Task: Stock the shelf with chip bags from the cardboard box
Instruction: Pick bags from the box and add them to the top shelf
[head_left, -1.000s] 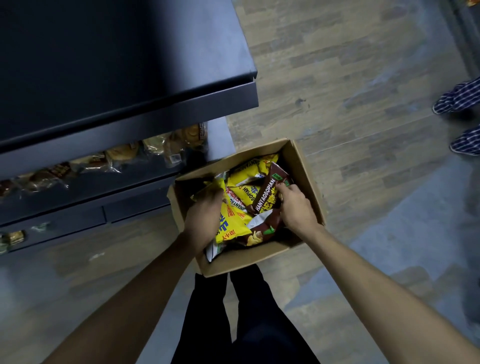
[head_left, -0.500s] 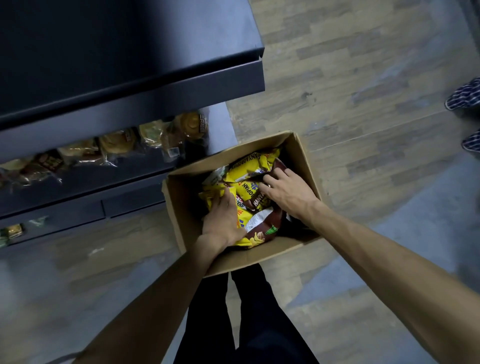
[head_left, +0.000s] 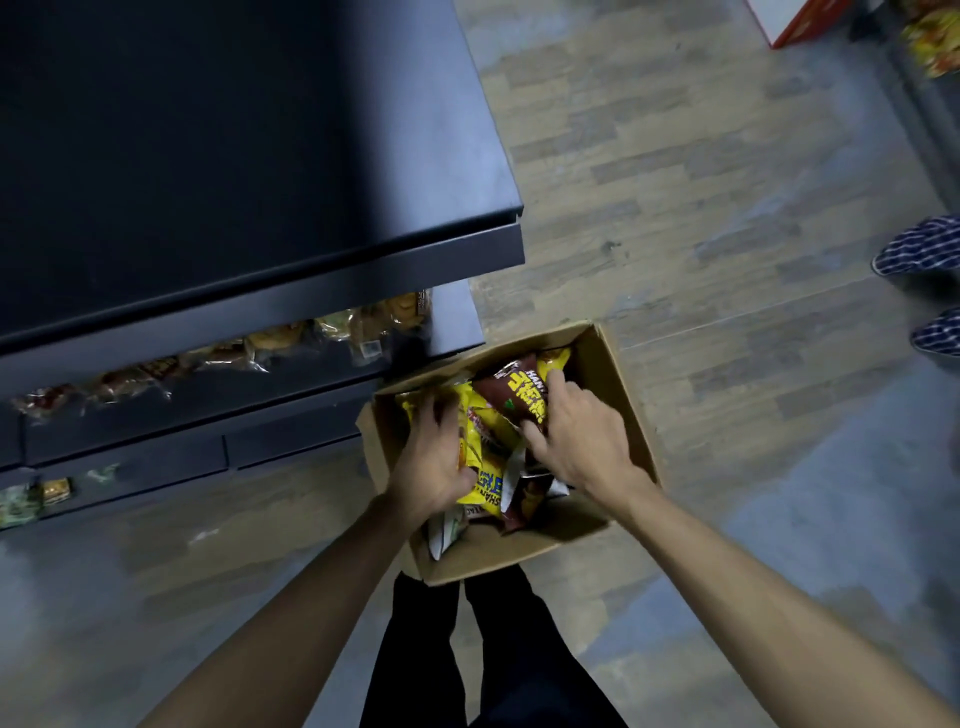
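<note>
Shifting since a moment ago, the right hand (head_left: 582, 441) is now pinching the brown foil chip bag (head_left: 519, 397) while the left hand (head_left: 434, 457) is clutching yellow chip bags (head_left: 480, 467), all inside the open cardboard box (head_left: 618, 395), so lifting looks imminent.

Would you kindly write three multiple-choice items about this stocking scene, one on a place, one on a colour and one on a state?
1. Where is the cardboard box?
A. on the top shelf
B. on the floor beside the dark shelf unit
C. on a trolley

2. What colour is the bag under the right hand?
A. brown
B. green
C. white

3. What is the left hand doing?
A. hanging idle
B. gripping yellow bags inside the box
C. resting on the shelf

Answers:
1 B, the box sits on the wood-pattern floor by the unit's corner.
2 A, the brown bag carries yellow lettering.
3 B, its fingers curl over the yellow bags.
</note>
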